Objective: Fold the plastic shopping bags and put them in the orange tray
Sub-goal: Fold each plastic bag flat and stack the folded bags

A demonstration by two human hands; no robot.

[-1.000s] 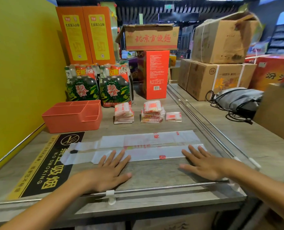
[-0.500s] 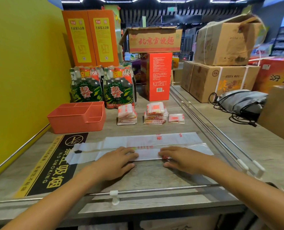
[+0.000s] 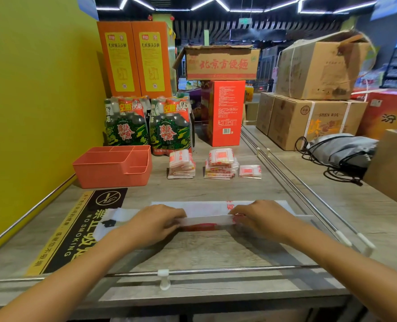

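Observation:
A long white plastic bag [image 3: 206,213] with red print lies flat across the wooden counter, its near long edge lifted and turned up. My left hand [image 3: 155,223] pinches that raised edge left of the middle. My right hand [image 3: 260,219] pinches it right of the middle. The bag's handle end [image 3: 120,217] sticks out to the left over a black sticker. The orange tray [image 3: 113,175] with its dividers stands at the back left, by the yellow wall. Three stacks of folded bags [image 3: 219,165] lie behind the flat bag, to the right of the tray.
Green bottle packs [image 3: 146,129], a red box [image 3: 224,112] and orange cartons stand at the back. Cardboard boxes [image 3: 309,119] and a grey bag with cables [image 3: 341,152] fill the right side. A metal rail [image 3: 192,271] runs along the counter's near edge.
Both hands have moved from lying flat and wide apart near the bag to the middle of its near edge, which they have pinched and lifted away from me.

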